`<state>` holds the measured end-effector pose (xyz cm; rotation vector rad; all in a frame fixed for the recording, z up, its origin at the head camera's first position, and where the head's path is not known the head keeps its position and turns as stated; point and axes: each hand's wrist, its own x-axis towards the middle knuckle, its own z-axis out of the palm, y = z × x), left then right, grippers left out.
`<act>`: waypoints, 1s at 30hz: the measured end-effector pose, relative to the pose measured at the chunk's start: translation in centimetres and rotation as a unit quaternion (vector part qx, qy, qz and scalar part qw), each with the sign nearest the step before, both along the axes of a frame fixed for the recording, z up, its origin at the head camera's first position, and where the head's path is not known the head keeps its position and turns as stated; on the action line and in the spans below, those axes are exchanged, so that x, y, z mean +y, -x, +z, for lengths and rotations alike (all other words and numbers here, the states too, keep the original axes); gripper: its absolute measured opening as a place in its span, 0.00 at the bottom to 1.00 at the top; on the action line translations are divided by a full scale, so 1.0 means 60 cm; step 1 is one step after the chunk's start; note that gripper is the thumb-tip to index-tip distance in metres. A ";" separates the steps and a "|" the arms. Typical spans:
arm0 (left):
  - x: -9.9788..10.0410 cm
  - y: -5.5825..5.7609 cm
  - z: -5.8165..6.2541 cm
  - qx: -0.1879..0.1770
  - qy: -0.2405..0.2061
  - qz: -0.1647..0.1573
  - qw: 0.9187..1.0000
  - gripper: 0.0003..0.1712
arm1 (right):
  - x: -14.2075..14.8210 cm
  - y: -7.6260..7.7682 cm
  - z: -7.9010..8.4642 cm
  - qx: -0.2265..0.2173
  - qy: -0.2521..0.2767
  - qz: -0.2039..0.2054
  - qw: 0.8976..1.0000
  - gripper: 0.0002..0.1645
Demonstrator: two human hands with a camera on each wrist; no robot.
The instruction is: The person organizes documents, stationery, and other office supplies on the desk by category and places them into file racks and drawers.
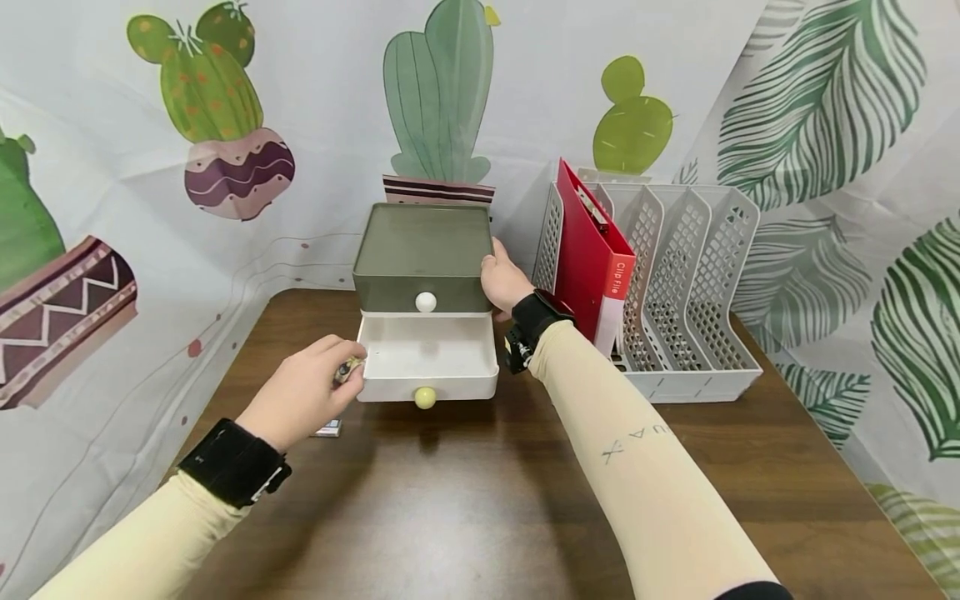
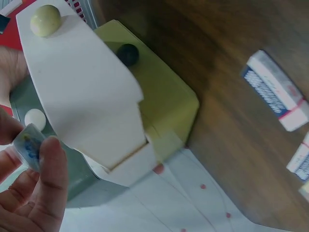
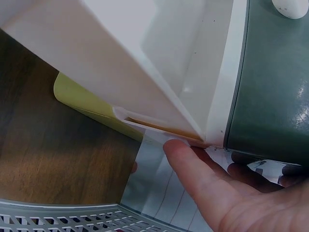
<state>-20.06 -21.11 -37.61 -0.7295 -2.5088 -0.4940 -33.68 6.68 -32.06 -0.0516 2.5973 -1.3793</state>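
A small desktop drawer unit (image 1: 423, 242) has its green top drawer closed, and its white drawer (image 1: 431, 387) with a yellow knob is pulled out. No objects show inside that drawer in the head view. At its left edge my left hand (image 1: 311, 392) pinches a small, shiny, clear-looking piece (image 2: 30, 147) with blue and yellow markings between thumb and fingers; its exact kind is unclear. My right hand (image 1: 508, 279) rests against the unit's right side. In the right wrist view, its thumb (image 3: 181, 152) lies by the white layer and its fingers reach along the green part.
Below the open drawer is a yellow-green layer (image 2: 169, 96) with a dark knob. Small blue-and-white boxes (image 2: 275, 89) lie on the brown table (image 1: 450, 517) at the left. A grey file rack (image 1: 693, 383) holding a red clip file (image 1: 592, 258) stands at the right.
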 end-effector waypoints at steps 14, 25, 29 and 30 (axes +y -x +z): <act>0.086 0.047 0.010 -0.016 0.028 -0.058 0.998 0.06 | 0.001 -0.005 0.000 0.003 0.016 0.001 1.000 0.31; 0.105 0.057 0.009 -0.031 0.047 -0.059 0.997 0.08 | -0.001 -0.002 -0.001 0.002 0.006 0.001 1.000 0.31; 0.109 0.055 0.014 -0.033 0.050 -0.060 0.996 0.08 | 0.000 -0.001 -0.003 0.004 0.003 0.001 1.000 0.31; 0.110 0.055 0.015 -0.033 0.050 -0.060 0.996 0.08 | 0.000 -0.001 -0.003 0.004 0.001 0.001 1.000 0.31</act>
